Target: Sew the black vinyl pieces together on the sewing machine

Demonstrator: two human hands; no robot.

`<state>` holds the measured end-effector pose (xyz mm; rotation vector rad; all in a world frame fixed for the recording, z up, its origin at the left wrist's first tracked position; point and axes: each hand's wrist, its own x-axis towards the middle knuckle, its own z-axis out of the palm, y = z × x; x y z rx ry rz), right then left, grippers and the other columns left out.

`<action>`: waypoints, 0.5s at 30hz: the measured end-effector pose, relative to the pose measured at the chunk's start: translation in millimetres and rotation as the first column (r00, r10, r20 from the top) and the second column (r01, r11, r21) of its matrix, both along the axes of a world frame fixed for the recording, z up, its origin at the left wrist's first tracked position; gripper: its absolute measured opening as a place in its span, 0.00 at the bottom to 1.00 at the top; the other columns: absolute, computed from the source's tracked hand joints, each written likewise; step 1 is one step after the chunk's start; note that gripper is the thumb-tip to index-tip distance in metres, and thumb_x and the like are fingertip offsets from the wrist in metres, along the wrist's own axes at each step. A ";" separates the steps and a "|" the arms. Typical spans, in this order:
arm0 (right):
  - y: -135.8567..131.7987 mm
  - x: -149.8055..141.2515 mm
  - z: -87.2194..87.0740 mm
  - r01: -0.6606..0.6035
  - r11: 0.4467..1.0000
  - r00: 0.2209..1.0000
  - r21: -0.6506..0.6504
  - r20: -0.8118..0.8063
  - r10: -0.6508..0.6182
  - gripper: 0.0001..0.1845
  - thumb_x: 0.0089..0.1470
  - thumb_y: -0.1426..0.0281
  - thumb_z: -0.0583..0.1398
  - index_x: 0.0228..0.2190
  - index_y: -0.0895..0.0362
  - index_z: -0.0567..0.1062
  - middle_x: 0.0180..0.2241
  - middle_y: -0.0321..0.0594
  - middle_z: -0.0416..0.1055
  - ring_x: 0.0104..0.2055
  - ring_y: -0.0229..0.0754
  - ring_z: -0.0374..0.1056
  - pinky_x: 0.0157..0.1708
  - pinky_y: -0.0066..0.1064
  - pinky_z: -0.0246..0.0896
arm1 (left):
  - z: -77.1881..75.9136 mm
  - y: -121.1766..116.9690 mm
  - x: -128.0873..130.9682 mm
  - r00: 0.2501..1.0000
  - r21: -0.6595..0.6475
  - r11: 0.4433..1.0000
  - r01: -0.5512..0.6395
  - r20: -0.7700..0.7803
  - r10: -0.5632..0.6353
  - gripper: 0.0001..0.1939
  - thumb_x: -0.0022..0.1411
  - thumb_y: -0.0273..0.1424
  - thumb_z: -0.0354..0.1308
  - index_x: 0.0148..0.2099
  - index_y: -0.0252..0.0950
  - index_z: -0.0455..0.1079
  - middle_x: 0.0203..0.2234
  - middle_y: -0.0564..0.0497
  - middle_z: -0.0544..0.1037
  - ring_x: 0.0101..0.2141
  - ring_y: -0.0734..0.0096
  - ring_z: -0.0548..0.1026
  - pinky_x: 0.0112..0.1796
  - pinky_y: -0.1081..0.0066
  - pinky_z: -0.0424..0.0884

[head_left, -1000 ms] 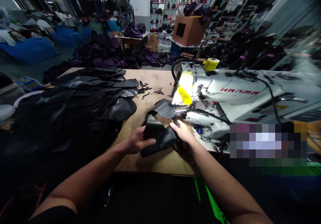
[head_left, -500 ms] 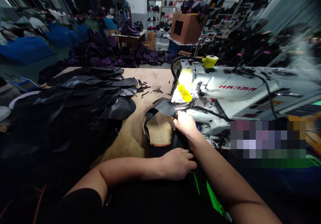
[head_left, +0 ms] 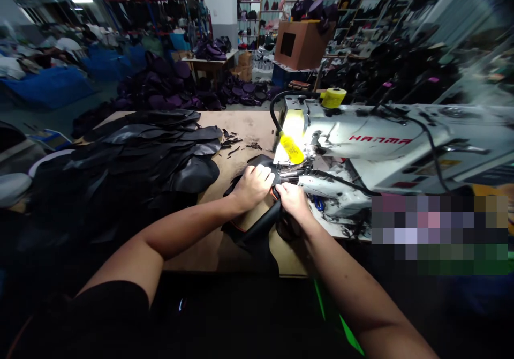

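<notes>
Manual work at a sewing machine (head_left: 341, 126), seen from the worker's head. A black piece (head_left: 261, 241) lies on the tabletop (head_left: 241, 120) beneath both hands, its upper end beside the tip of the machine's narrow lower arm (head_left: 321, 185). The left hand (head_left: 254, 186) has its fingers folded down over this upper end; its thumb is hidden, so whether its grip pinches or merely presses cannot be told. The right hand (head_left: 295, 203) pinches the edge near the orange edging (head_left: 274, 192), thumb uppermost.

Progress — work on this piece appears under way rather than complete, since it remains at the machine in both hands. Any stitching is too small to make out, and what share of the edge is done cannot be judged. A broad heap of black pieces (head_left: 120, 155) lies to the left; its stage is likewise unclear.

Materials — the black piece is thin, pliable sheet, bent around a gap through which pale board shows, with a loose flap below. The heaped pieces are smooth, faintly glossy and round-ended, overlapping like scales. Dark slivers (head_left: 231, 142) litter the board; the machine's pale casing is smudged black.
</notes>
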<state>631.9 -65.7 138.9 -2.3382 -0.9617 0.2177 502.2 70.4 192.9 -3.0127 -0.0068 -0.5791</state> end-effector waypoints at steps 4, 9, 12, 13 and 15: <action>-1.0 -7.5 8.1 0.018 0.999 0.999 0.045 -0.034 -0.017 0.21 0.65 0.62 0.55 0.20 0.54 0.67 0.24 0.40 0.72 0.29 0.42 0.67 0.33 0.31 0.55 | -7.2 20.7 18.5 0.989 0.234 0.961 0.147 -0.068 -0.135 0.15 0.75 0.25 0.47 0.42 0.31 0.75 0.37 0.41 0.77 0.41 0.56 0.73 0.38 0.60 0.64; -4.6 -11.2 13.2 0.061 0.995 0.992 0.085 -0.118 -0.051 0.21 0.64 0.61 0.55 0.20 0.54 0.66 0.22 0.39 0.71 0.27 0.42 0.66 0.30 0.30 0.54 | -2.6 39.6 31.0 0.921 0.257 0.886 0.385 -0.174 -0.350 0.12 0.73 0.25 0.51 0.43 0.32 0.77 0.35 0.46 0.79 0.34 0.63 0.74 0.32 0.65 0.65; -3.5 -9.2 9.4 0.043 0.992 0.976 0.118 -0.219 -0.016 0.21 0.64 0.62 0.54 0.20 0.54 0.67 0.20 0.38 0.71 0.25 0.41 0.67 0.29 0.30 0.56 | -0.3 44.6 35.5 0.898 0.205 0.882 0.425 -0.213 -0.384 0.10 0.72 0.24 0.53 0.43 0.33 0.78 0.33 0.48 0.79 0.32 0.67 0.75 0.30 0.68 0.65; -2.1 -7.7 7.0 0.035 0.991 0.970 0.131 -0.244 -0.002 0.20 0.64 0.63 0.54 0.20 0.54 0.67 0.20 0.38 0.71 0.25 0.41 0.67 0.28 0.29 0.57 | -0.1 44.4 37.1 0.896 0.184 0.885 0.427 -0.218 -0.387 0.10 0.71 0.24 0.54 0.42 0.33 0.78 0.33 0.48 0.79 0.32 0.67 0.75 0.31 0.68 0.66; 2.2 -3.6 2.7 0.009 0.989 0.971 0.151 -0.238 0.027 0.21 0.65 0.64 0.53 0.20 0.54 0.67 0.19 0.39 0.72 0.24 0.41 0.68 0.28 0.29 0.59 | -0.9 41.8 41.0 0.898 0.146 0.898 0.415 -0.228 -0.377 0.09 0.71 0.25 0.55 0.41 0.32 0.77 0.32 0.47 0.79 0.31 0.67 0.76 0.31 0.69 0.68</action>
